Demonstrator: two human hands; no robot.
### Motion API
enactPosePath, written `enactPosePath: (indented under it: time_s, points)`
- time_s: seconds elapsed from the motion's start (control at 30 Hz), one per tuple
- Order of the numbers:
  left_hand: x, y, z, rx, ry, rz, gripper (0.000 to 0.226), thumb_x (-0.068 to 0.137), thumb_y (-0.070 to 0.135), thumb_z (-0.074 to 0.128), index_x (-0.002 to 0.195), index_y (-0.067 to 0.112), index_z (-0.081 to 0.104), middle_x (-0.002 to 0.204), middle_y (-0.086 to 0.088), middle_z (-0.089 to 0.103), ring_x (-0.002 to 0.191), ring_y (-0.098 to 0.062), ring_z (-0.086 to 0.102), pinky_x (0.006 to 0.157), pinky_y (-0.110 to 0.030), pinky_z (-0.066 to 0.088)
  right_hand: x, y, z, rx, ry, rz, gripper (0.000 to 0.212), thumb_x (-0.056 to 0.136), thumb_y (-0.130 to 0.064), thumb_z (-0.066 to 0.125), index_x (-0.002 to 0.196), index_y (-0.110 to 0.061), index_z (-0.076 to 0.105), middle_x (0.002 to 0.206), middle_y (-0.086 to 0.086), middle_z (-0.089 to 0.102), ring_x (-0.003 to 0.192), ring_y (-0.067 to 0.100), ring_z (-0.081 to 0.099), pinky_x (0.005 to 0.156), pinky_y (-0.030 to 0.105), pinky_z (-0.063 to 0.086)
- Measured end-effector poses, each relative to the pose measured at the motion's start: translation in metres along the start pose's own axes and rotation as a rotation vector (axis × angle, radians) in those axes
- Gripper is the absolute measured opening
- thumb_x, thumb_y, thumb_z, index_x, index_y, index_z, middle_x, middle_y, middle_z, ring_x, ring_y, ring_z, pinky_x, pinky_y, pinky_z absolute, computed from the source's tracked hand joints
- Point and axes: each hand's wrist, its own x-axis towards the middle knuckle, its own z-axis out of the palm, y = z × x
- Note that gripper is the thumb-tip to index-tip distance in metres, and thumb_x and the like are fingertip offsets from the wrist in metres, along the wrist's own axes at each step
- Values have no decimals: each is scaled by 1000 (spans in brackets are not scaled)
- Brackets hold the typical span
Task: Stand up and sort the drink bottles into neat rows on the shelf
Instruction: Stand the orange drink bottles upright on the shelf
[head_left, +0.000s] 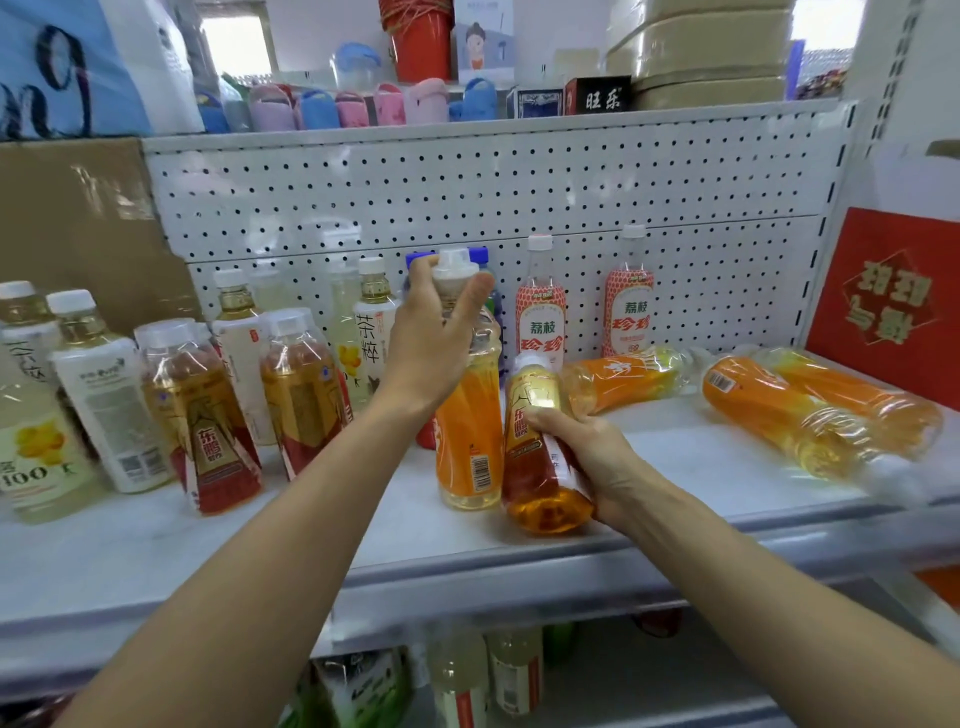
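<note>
My left hand (434, 332) grips the neck of an upright orange-labelled bottle (467, 436) standing mid-shelf. My right hand (587, 457) holds a gold-and-red energy drink bottle (540, 441), tilted with its cap leaning left, just right of the orange one. Three more orange-labelled bottles lie on their sides to the right (623, 376) (779, 415) (857, 400). Two upright lychee bottles (540, 317) (628, 306) stand at the pegboard. On the left, two gold-and-red bottles (202, 415) (304, 384) and several pale tea bottles (104, 395) stand upright.
The white shelf (675, 457) has a perforated back panel (467, 192). A red sign (888, 306) leans at the right end. Cardboard (72, 228) stands behind the left bottles. Slippers and boxes sit on the shelf above; more bottles (462, 675) stand on the shelf below.
</note>
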Motion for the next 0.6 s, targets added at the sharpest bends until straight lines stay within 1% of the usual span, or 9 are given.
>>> enactPosePath:
  time_s: [0.1, 0.2, 0.27, 0.3, 0.4, 0.5, 0.53, 0.57, 0.6]
  points:
    - [-1, 0, -2, -10, -11, 10, 35, 98, 41, 52, 122, 22, 36, 89, 7, 56, 70, 6, 54, 62, -6, 45, -3, -2, 9, -165, 106, -216, 63, 73, -23, 81, 128, -17, 51, 108, 11, 69, 92, 28, 71, 79, 44, 60]
    - [2, -7, -5, 63, 24, 71, 49, 94, 49, 53, 125, 12, 42, 75, 8, 56, 60, 0, 53, 60, -20, 45, -9, -4, 13, -343, 206, -469, 77, 67, -19, 86, 129, -25, 40, 114, -1, 58, 100, 14, 61, 74, 27, 54]
    - [5, -12, -7, 135, 51, 102, 56, 94, 51, 53, 127, 6, 44, 72, 5, 57, 60, -7, 54, 60, -27, 46, -11, 0, 12, -453, 198, -570, 84, 66, -20, 87, 126, -35, 30, 121, -3, 50, 107, 11, 54, 78, 22, 48]
    - [5, -12, -8, 155, 59, 109, 56, 94, 50, 52, 127, 6, 44, 72, 4, 58, 60, -8, 54, 60, -26, 45, -10, 2, 12, -508, 188, -601, 86, 66, -21, 87, 125, -38, 27, 124, -3, 47, 111, 13, 52, 82, 23, 47]
    - [5, -10, -9, 168, 72, 106, 57, 95, 47, 52, 132, 5, 43, 74, 9, 56, 63, 1, 52, 57, -12, 41, -6, 1, 13, -568, 166, -632, 88, 67, -20, 87, 125, -37, 24, 126, -4, 44, 116, 15, 49, 86, 22, 44]
    - [2, -5, -9, 189, 43, 79, 58, 97, 46, 49, 136, 5, 39, 70, 10, 51, 56, 2, 48, 54, -11, 39, -6, -3, 12, -578, 133, -588, 89, 70, -21, 86, 132, -32, 23, 128, -4, 43, 118, 14, 48, 87, 22, 43]
    - [0, -3, -9, 205, 24, 65, 58, 99, 45, 47, 139, 5, 36, 73, 9, 53, 59, 2, 49, 56, -11, 39, -8, -4, 10, -590, 107, -554, 89, 72, -22, 85, 134, -31, 22, 131, -4, 43, 119, 13, 47, 90, 25, 44]
    - [-2, -2, -9, 216, 6, 47, 58, 101, 44, 44, 144, 7, 32, 84, 6, 58, 69, 1, 54, 65, -13, 42, -11, -5, 7, -606, 73, -521, 88, 74, -23, 83, 136, -30, 22, 133, -4, 43, 120, 12, 47, 93, 28, 44]
    - [-5, -1, -9, 236, 0, 24, 59, 102, 41, 42, 149, 9, 26, 105, 0, 61, 91, -6, 59, 81, -19, 46, -15, -7, 3, -636, 35, -490, 85, 77, -23, 81, 137, -30, 22, 133, -5, 44, 119, 11, 47, 97, 31, 45]
